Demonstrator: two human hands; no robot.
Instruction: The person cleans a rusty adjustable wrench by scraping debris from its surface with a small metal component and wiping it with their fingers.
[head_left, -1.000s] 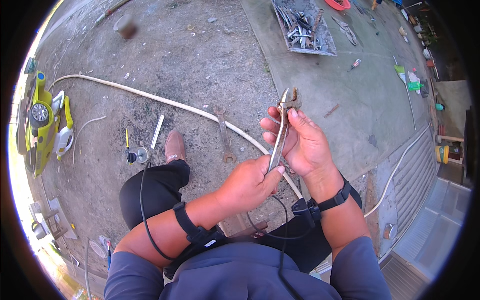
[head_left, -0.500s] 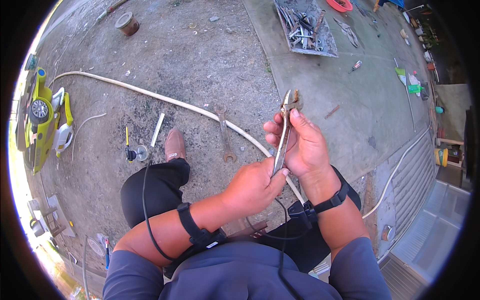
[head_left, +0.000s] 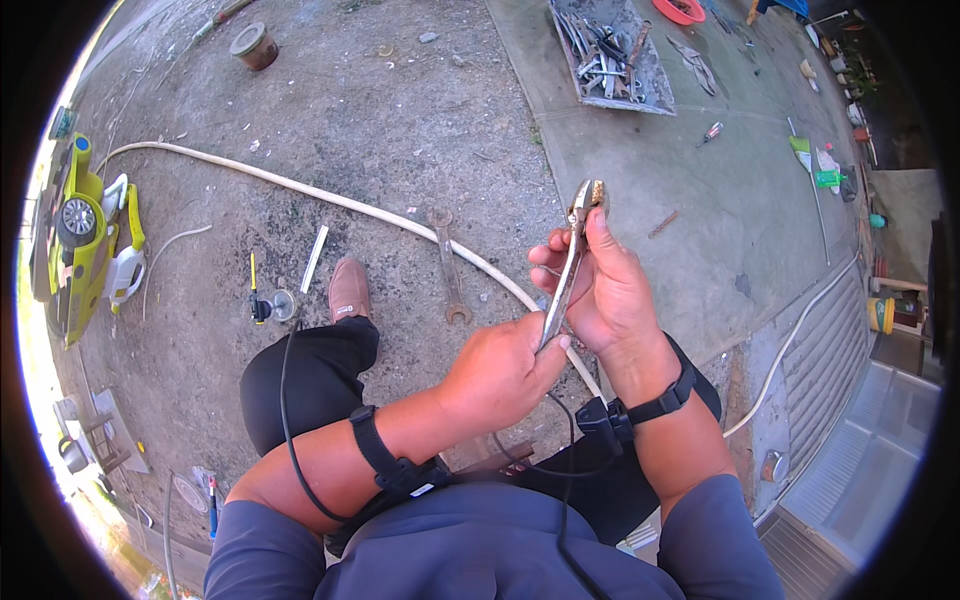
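A pair of worn silver pliers (head_left: 563, 288) is held up in front of me, head pointing away. My left hand (head_left: 503, 368) is closed round the lower end of the handles, its thumb lying along them. My right hand (head_left: 615, 290) holds the pliers near the head, thumb pressed on the side of the jaws. Its other fingers curl behind the handles, partly hidden. Rusty brown shows at the jaws; whether it is a jaw face or a separate piece is unclear. Below on the ground lies a rusty double open-ended wrench (head_left: 449, 270).
A pale hose (head_left: 330, 197) crosses the ground under my hands. A metal tray (head_left: 655, 98) of wrenches stands far off, near a screwdriver (head_left: 711, 132) and gloves (head_left: 692, 62). At left are a yellow-green toy car (head_left: 82, 235) and a small wheeled tool (head_left: 275, 305).
The pliers have turned in my hands, so more of the rusty brown at the jaws faces me. My right thumb has moved up toward the jaws.
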